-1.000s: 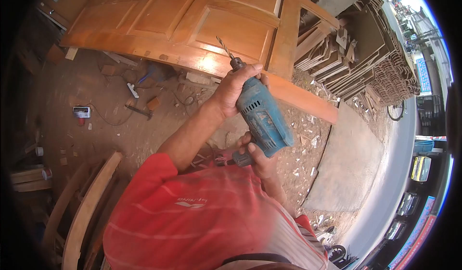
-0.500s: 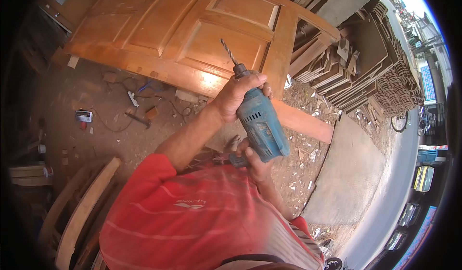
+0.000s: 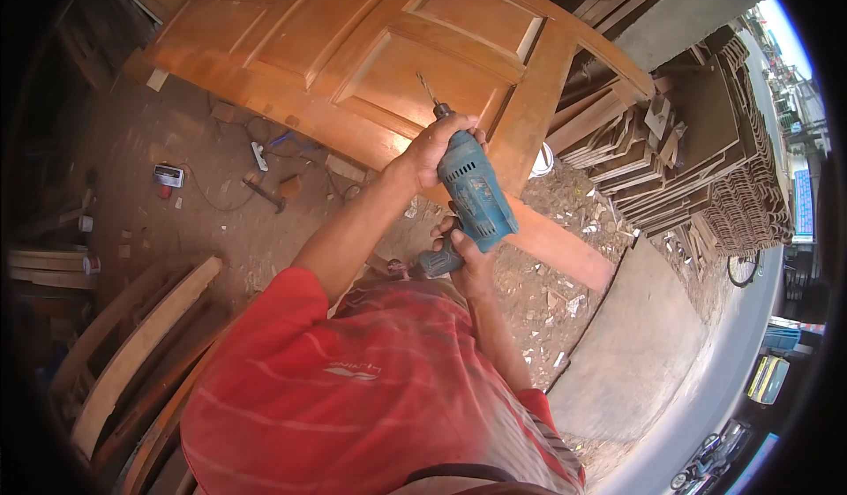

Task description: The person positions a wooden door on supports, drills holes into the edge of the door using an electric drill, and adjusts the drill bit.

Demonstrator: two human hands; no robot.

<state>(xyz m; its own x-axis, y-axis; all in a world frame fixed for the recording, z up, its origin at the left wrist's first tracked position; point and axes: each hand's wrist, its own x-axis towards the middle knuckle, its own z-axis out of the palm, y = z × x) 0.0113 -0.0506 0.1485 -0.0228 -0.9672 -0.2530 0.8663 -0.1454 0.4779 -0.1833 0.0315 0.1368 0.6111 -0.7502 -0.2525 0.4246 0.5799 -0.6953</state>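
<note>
A blue power drill point(image 3: 475, 191) with a long bit points up and away over a brown panelled door point(image 3: 353, 63). My left hand point(image 3: 434, 149) is wrapped round the drill's front, just behind the black chuck. Lower down, my right hand point(image 3: 466, 252) grips the handle, its fingers curled near the trigger. The bit's tip appears above a door panel; whether it touches cannot be made out. A flat reddish board point(image 3: 560, 252) sticks out beyond the door's near edge, to the right of the drill.
A hammer point(image 3: 265, 195) and a small boxed device point(image 3: 168, 176) lie on the dirt floor at left. Curved wooden pieces point(image 3: 146, 354) stand at lower left. Stacked wooden parts point(image 3: 688, 160) are at right, near a grey slab point(image 3: 631, 345) and the road point(image 3: 732, 336).
The drill has come slightly nearer to my body, with both hands still round it. The view has turned, and a white round object now shows beside the door.
</note>
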